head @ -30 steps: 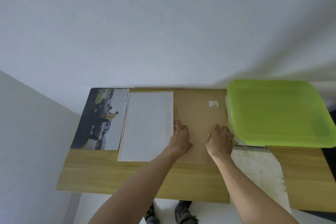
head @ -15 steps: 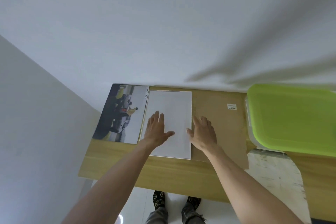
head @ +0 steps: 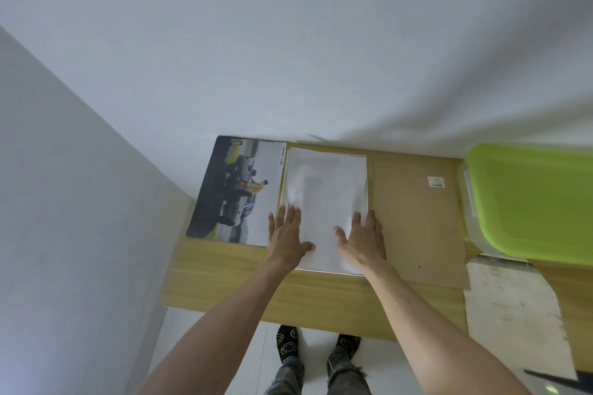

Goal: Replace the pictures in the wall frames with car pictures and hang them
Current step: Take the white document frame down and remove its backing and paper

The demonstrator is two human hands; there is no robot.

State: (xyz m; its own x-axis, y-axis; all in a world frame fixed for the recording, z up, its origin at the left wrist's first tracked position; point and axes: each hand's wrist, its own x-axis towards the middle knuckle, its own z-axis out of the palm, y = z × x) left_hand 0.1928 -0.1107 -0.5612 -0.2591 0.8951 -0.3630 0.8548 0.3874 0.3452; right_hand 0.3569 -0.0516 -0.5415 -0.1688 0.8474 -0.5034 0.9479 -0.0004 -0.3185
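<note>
Both hands moved off the brown backing board [head: 417, 221]; now the left hand [head: 286, 239] and right hand [head: 364, 239] press flat, fingers spread, on the white sheet [head: 324, 196]. Lift gently, evenly.

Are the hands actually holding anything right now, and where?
Nothing is gripped. The left hand and right hand lie flat with straight fingers on the white sheet, at its near corners.

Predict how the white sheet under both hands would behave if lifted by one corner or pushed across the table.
The white sheet looks thin and faintly rippled, so it would probably droop if lifted by a corner. It lies flat on the smooth wooden table, so a push would likely slide it easily. It is probably very light; the left hand and right hand rest flat on it.
</note>
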